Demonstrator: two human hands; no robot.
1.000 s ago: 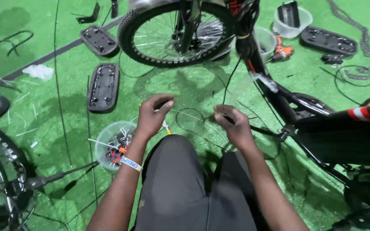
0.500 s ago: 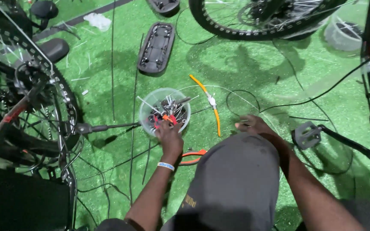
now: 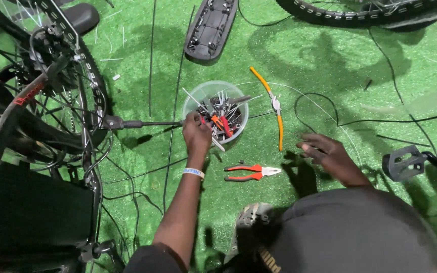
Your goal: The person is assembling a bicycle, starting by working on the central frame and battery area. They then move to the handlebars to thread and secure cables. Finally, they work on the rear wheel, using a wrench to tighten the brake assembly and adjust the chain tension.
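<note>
Left hand: the left hand reaches into the clear plastic tub at its near-left rim; its fingers are curled down among the contents, but whether they pinch a piece cannot be told.
Right hand: the right hand hovers above the green turf floor, right of the tub and apart from it, its fingers loosely spread and holding nothing.
Tub: it stands on the turf near the middle of the view, packed with metal spokes, small hardware and a red-handled tool, several pieces sticking up past the rim.
Risk, pricks: the upright spoke ends crowd the left hand, so a blind dig could, by judgement, jab a fingertip.
Risk, tipping: the hand bears on one side of a light tub on soft turf; a pull on a tangled piece could tip it and scatter small parts into the grass, where they would be hard to find.
Risk, snagging: thin black cables run under the left forearm and could catch the wrist.
Near things: red-handled pliers lie just this side of the tub, between the two hands.
Beyond: an orange-sleeved cable lies right of the tub, and a black pedal sits further right.
Left edge: a bicycle rear wheel stands close, its axle rod pointing at the tub and hemming in the left arm.
Far edge: a black saddle lies beyond the tub, and a tyre crosses the far right corner.
</note>
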